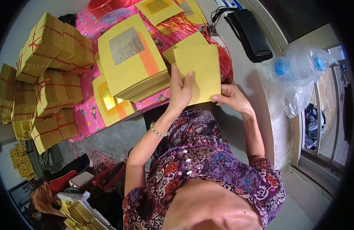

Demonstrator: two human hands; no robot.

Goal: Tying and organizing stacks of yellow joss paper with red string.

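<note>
Overhead, two bare hands hold one plain yellow sheet (198, 73) above the lap. Left hand (179, 92) grips its left edge, fingers spread across the paper; right hand (232, 98) pinches the lower right corner. Just left lies a loose stack of yellow papers (131, 61) on a pink patterned cloth (85, 115), with string-tied bundles (54, 76) beyond.

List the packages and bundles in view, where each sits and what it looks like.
Tied bundles: far left, yellow paper blocks bound with red string.
Open stack: centre top, yellow sheets with a silver square and orange stripe.
Small stack: below it, yellow with a gold square.
Plain sheets: yellow, held by left hand and right hand.
Bag: right, clear plastic.
</note>
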